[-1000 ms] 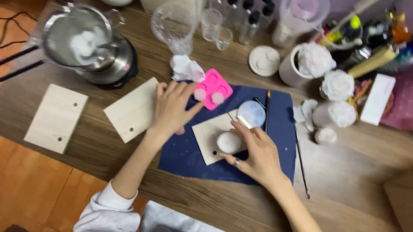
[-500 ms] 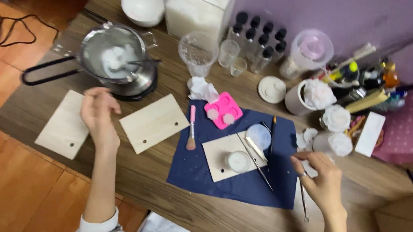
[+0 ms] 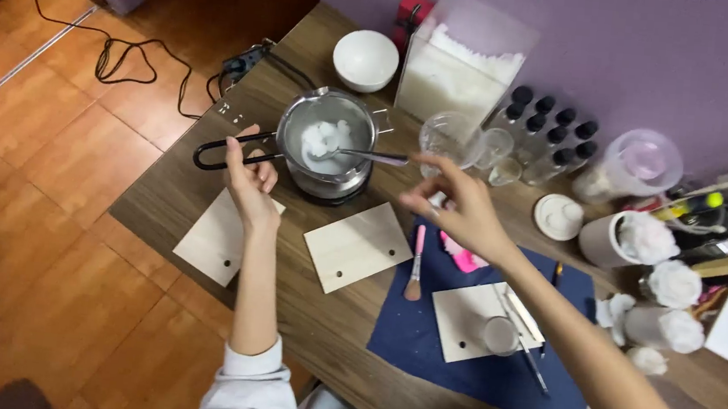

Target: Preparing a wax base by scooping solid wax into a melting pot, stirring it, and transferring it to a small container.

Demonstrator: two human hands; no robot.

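Two bare hands work over the wooden table. The left hand is curled around the looped black wire handle of a round, shiny metal melting pot, its fingers closed about the wire near the end of the loop. The pot sits just to the right of that grip, on a dark round heater base, and holds white, lumpy flakes that look waxy and partly clumped.

The right hand hovers just beside the pot's right rim, fingers drawn loosely together towards the end of a thin metal spoon that rests across the flakes; from this angle I cannot tell whether the fingertips actually pinch the spoon or only come close to it.

Around them: two pale square wooden boards lie flat below the pot, each with small holes. A dark blue cloth mat spreads under the right forearm, carrying a pink-handled brush, a pink silicone mould and a third board with a small glass on it. Behind stand a white ceramic bowl, a clear box of white flakes and a cluster of black-capped small bottles.
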